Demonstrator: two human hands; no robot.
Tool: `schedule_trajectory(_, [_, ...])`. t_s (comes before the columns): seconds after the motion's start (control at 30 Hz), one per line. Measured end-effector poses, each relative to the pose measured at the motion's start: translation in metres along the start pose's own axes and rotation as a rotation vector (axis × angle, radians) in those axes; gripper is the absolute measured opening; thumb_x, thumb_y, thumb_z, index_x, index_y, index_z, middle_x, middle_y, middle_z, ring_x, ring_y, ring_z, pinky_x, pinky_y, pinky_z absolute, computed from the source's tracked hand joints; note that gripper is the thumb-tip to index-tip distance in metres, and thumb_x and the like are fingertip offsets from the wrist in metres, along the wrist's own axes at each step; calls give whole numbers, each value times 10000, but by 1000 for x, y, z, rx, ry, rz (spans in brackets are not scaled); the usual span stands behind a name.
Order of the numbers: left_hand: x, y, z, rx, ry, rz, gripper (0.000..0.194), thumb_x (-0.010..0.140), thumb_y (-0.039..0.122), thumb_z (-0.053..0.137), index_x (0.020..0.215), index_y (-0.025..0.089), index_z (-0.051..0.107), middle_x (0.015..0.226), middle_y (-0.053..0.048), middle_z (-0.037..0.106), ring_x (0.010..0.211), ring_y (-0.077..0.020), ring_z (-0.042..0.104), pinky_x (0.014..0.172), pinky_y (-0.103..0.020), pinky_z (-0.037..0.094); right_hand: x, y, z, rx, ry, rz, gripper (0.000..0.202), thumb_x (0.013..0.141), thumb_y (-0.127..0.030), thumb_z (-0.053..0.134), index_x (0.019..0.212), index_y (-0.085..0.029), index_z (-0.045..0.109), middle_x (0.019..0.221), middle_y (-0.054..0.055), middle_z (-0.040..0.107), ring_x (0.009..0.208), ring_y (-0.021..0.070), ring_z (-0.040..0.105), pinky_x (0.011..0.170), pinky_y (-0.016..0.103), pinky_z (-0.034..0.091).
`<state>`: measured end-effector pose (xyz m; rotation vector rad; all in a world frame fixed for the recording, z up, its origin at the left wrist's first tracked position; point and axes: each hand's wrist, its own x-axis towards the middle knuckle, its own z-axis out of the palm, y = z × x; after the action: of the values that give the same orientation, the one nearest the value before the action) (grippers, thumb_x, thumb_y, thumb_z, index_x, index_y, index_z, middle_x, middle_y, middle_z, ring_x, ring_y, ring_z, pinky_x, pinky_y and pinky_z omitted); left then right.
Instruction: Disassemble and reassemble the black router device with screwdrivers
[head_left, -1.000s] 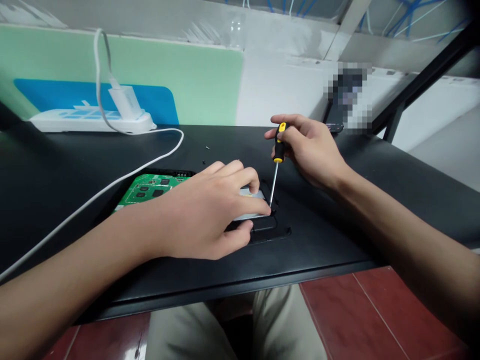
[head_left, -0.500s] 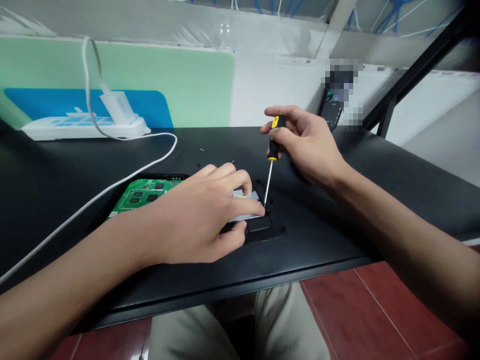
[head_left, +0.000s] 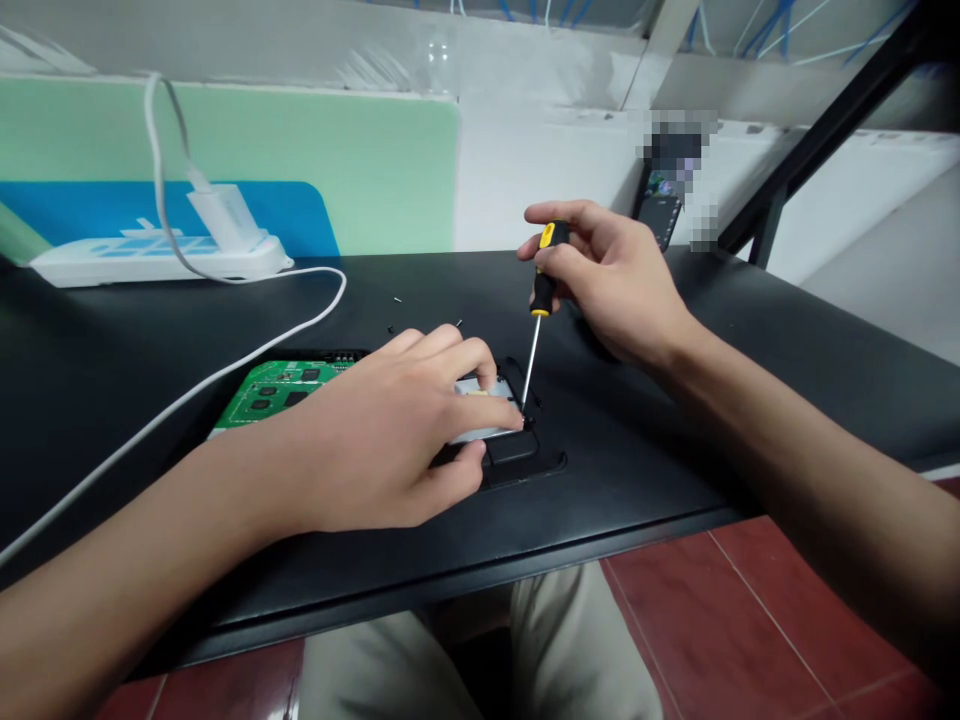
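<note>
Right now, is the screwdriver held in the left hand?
No, the right hand holds the screwdriver, while the left hand lies over the silver plate.

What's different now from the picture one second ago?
The thumb of the right hand has shifted left across the screwdriver handle, perhaps turning it. Everything also sits slightly further left in view, as if the camera turned. Nothing was grasped or released: the left hand stays on the silvery plate, and the screwdriver's tip remains by its corner.
</note>
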<state>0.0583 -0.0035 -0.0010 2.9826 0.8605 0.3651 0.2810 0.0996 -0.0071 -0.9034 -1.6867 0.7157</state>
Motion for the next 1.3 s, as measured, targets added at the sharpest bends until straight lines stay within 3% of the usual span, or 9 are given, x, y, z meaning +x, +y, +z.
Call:
schedule_trajectory(0.63, [0, 1, -1, 4, -22, -12, 328, 919, 221, 513, 1170, 286, 714, 1165, -95, 578, 1049, -303, 529, 911, -497, 461, -6, -16, 4, -4, 22, 106, 265, 850, -111, 638, 1086, -227, 666, 904, 9, 715, 583, 115, 587, 567, 298, 543])
schedule_trajectory(0.77, [0, 2, -2, -18, -20, -20, 278, 939, 338, 587, 1188, 294, 705, 1187, -90, 578, 1061, -307, 534, 924, -494, 465, -7, -18, 4, 26, 13, 93, 286, 830, -90, 635, 1070, -241, 665, 921, 8, 713, 627, 126, 604, 578, 297, 558])
schedule_trajectory(0.93, [0, 1, -2, -30, -31, -25, 334, 917, 460, 668, 1206, 294, 698, 1206, -97, 575, 1081, -323, 520, 916, -506, 470, -9, -19, 0, 84, -32, -57, 301, 825, -169, 684, 1099, -290, 655, 936, -1, 698, 699, 142, 634, 617, 304, 593])
schedule_trajectory(1.17, [1, -1, -1, -58, -33, -41, 273, 948, 323, 616, 1209, 301, 693, 1211, -93, 568, 1095, -310, 507, 925, -501, 463, -21, -31, 2, 91, -76, -279, 399, 857, -379, 738, 1219, -335, 577, 1104, 30, 671, 1056, 191, 673, 759, 289, 638])
schedule_trajectory(1.3, [2, -3, -1, -58, -21, -29, 275, 944, 264, 605, 1204, 296, 691, 1205, -92, 563, 1095, -305, 501, 926, -489, 457, -29, -36, 6, 102, -104, -330, 377, 891, -329, 709, 1236, -314, 558, 1154, 26, 645, 1123, 178, 656, 827, 285, 641])
